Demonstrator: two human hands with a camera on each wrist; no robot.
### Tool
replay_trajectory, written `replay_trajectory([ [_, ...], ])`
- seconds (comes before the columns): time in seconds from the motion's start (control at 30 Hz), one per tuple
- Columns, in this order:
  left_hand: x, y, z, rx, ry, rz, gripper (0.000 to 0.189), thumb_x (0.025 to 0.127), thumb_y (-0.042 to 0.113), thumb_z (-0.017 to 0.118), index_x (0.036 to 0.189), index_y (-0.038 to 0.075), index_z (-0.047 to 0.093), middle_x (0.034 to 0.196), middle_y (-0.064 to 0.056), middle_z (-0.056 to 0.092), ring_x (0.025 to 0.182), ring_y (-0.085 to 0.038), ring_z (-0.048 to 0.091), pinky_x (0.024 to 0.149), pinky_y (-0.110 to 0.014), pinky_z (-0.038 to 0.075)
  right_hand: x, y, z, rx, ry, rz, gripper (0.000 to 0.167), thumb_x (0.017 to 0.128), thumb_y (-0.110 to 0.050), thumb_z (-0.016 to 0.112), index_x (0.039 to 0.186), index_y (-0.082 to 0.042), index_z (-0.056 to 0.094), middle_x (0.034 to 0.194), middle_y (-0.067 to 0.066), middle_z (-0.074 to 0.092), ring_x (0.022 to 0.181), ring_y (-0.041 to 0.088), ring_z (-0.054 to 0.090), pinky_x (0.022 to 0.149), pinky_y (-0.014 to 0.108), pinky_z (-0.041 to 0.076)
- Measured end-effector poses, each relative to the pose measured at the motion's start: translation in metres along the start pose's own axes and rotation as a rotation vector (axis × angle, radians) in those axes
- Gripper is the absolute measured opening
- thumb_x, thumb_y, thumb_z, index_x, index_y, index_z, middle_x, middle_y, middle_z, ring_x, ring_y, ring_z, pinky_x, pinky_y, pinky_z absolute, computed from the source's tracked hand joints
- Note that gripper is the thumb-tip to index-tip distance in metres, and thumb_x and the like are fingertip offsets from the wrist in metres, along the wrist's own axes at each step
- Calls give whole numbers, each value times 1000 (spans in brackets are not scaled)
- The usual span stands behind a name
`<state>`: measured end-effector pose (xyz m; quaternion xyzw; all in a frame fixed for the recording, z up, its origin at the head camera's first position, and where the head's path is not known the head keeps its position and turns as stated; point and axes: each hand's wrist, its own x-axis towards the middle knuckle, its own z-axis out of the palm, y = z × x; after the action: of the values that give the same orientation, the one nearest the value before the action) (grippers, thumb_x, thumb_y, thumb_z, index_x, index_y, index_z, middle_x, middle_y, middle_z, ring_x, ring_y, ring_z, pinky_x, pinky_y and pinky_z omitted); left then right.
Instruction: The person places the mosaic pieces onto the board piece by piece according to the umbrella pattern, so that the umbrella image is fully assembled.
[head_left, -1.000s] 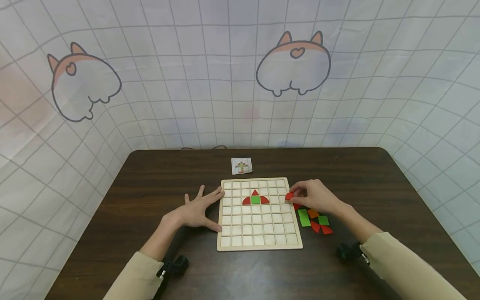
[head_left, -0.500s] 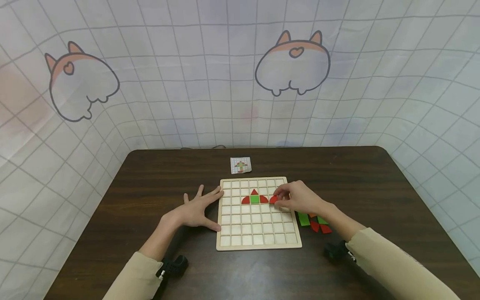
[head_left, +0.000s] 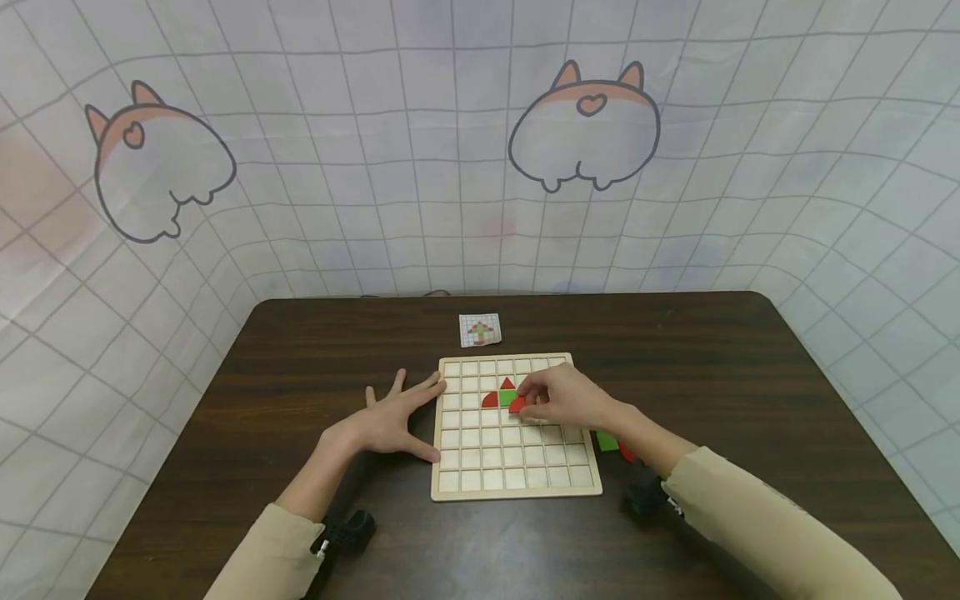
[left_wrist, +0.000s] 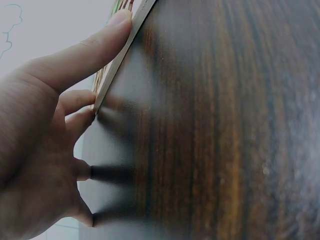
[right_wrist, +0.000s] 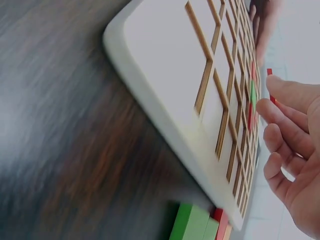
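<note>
A square wooden grid board (head_left: 480,480) lies on the table. On it, a green square tile (head_left: 507,397) has a red triangle tile (head_left: 507,384) above it and a red quarter-circle tile (head_left: 490,400) at its left. My right hand (head_left: 572,397) pinches another red quarter-circle tile (head_left: 517,406) between thumb and fingers, just right of the green tile. In the right wrist view that held tile (right_wrist: 270,82) stands off the grid. My left hand (head_left: 382,423) has its fingers spread, with the thumb and some fingertips touching the board's left edge and other fingertips on the table.
Behind the board lies a small printed card (head_left: 480,330) with a coloured grid figure. Right of the board are loose tiles, including a green one (head_left: 607,442), partly hidden by my right forearm. A patterned cloth (head_left: 375,167) hangs behind the dark table (head_left: 315,333).
My right hand has carried the red quarter-circle tile left from the board's right edge to the tiles near its middle. The left hand has stayed at the board's left edge.
</note>
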<state>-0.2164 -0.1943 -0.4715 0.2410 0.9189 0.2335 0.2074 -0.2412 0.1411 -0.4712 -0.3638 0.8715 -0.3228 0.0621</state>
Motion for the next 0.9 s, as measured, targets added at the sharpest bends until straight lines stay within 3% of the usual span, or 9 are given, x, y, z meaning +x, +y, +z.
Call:
replay_trajectory([
  [0.2,-1,0,0,1,-1,-2,112,80,53,86,166,20,23,172,-3,8,152,-46,-16,102,-83,-13,11,-12,8,2,-20,-13,19,89,-18,83,103,-7,75,78,-13,64,69,3,57,68,25,51],
  [0.9,0,-1,-1,12,-8,12,111,80,54,85,166,21,23,172,-4,7,151,-47,-16,101,-83,-14,37,-38,36,-80,-78,28,12,90,-18,79,99,-11,76,73,-13,62,68,5,57,67,27,49],
])
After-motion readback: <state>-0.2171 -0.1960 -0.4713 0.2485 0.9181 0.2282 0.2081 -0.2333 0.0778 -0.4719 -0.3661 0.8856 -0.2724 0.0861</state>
